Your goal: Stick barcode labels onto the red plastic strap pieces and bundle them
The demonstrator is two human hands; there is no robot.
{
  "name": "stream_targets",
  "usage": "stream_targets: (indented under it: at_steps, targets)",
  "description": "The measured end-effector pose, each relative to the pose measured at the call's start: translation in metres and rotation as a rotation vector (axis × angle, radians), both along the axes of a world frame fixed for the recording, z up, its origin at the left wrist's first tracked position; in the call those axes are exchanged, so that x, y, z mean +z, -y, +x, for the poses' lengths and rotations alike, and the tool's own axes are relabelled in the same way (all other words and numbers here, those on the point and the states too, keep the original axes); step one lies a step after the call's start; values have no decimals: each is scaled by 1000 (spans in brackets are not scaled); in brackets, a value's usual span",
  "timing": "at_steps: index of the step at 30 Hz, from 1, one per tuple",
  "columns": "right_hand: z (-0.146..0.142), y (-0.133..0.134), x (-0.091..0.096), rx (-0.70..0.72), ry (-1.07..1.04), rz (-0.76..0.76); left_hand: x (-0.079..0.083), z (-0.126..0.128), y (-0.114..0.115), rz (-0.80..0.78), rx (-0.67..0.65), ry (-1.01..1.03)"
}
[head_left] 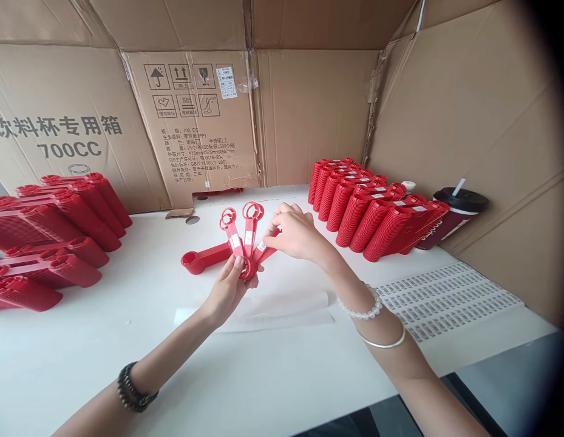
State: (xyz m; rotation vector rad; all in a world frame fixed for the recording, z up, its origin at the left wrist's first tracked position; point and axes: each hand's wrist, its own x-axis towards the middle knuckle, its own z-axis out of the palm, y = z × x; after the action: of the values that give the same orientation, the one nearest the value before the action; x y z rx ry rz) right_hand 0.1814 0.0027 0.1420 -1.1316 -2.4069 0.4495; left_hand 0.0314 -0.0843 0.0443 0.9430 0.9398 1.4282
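Observation:
My left hand (227, 288) is closed around the lower ends of several flat red plastic pieces with ring-shaped heads (243, 233), fanned out upward; small white labels show on their handles. My right hand (296, 231) pinches the rightmost piece of the fan, fingertips pressed on its handle near a label. Another red piece (204, 258) lies flat on the white table (127, 315) just left of the fan. Under my hands lies a strip of translucent backing paper (282, 309).
Stacks of the same red pieces lie at the left (58, 237) and at the back right (373, 206). A sheet of small printed labels (445, 297) lies at the right. A dark lidded cup with a straw (455, 212) leans there. Cardboard walls (195, 115) enclose the table.

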Motion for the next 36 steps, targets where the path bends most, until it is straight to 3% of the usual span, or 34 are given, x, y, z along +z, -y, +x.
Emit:
stream_targets:
  at_steps: [5,12,15,18,21,23,25,27,29,33,36]
  targets:
    - [-1,-1,-4,-20,22,65,1,1,1,16,7,-4]
    - [-14,14,-14,-240,104,461,3,5,6,44,84,-81]
    - [-7,5,-10,-329,77,507,1,10,9,26,85,-122]
    - [21,-13,3,-337,86,458,-2,14,8,-9,51,-65]
    - [59,-18,7,-287,89,462,-1,11,1,-29,148,59]
    - [79,-8,-6,-209,100,430,4,6,-5,-6,261,125]
    - [88,7,-31,-57,121,300,11,0,-8,35,319,150]
    - [86,21,-58,80,92,104,18,-3,-5,75,311,135]
    - [73,28,-74,83,-112,-44,24,-2,4,106,282,103]
    - [39,26,-68,127,-529,-173,22,5,30,91,261,38]
    - [27,24,-64,147,-514,-202,11,2,47,28,261,-4]
